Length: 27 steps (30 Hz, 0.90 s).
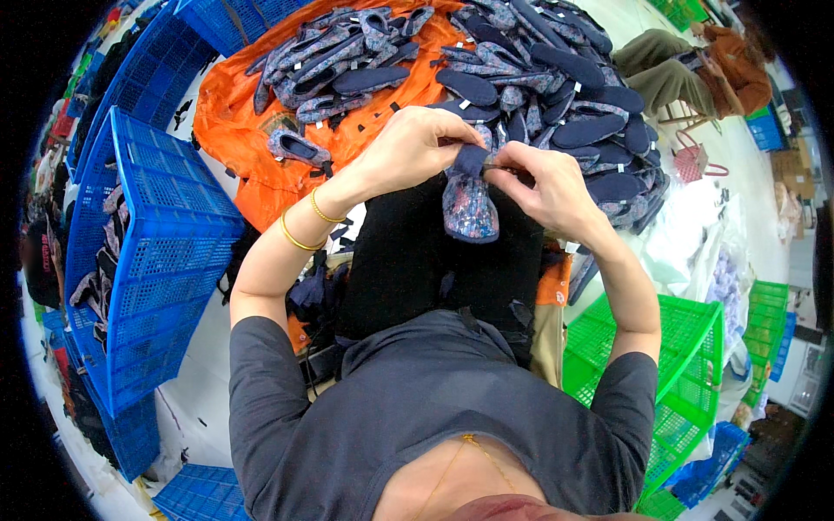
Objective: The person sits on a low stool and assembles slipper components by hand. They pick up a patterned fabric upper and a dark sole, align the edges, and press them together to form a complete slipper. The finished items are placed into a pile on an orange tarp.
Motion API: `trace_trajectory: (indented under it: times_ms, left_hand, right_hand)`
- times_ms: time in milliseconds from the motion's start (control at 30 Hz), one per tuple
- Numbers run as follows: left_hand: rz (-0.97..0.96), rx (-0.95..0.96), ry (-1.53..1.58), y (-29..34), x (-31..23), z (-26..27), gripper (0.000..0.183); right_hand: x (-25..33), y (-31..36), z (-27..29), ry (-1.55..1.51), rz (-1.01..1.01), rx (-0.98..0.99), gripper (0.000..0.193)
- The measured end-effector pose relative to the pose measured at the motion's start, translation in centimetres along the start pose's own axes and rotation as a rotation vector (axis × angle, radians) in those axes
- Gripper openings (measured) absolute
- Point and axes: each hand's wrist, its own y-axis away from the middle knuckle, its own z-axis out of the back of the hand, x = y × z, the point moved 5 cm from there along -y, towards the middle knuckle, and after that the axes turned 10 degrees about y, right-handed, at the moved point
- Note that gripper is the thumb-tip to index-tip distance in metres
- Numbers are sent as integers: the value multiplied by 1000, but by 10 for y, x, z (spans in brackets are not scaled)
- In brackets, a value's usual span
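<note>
Above my lap I hold a cloth slipper (471, 208) with a speckled blue and red toe and a plain navy part. My left hand (417, 148) pinches the navy part from the left, fingers closed. From the right, my right hand (547, 187) has its thumb and fingers pinched at the slipper's side. Something thin and dark shows between those fingertips, too small to name. Just beyond my hands a large heap of similar slippers (578, 130) lies piled up. A single slipper (298, 148) sits apart on an orange plastic sheet (226, 113).
Blue plastic crates (174, 174) stand close on my left, one with patterned cloth pieces inside. A green crate (686, 347) is by my right elbow. At the far right another person (695, 74) sits near a red and white bag (691, 162).
</note>
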Motion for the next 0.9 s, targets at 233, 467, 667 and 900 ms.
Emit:
trace_trajectory:
  times_ms: [233,467,667,900]
  left_hand:
    - [8,-21,6,2,3,-2,20]
    - [106,-99,104,6,15,7,18]
    - [325,-441,-83,10,64,89,21]
    - [224,-287,-663,43,129,106,62]
  right_hand:
    - [2,1,-2,-88,-17,-26,22]
    - [-16,6,5,-166,-116,-61,21]
    - [-6,81,74,-629,-51,-395,29]
    - [113,146,134,-374,911,-485,30]
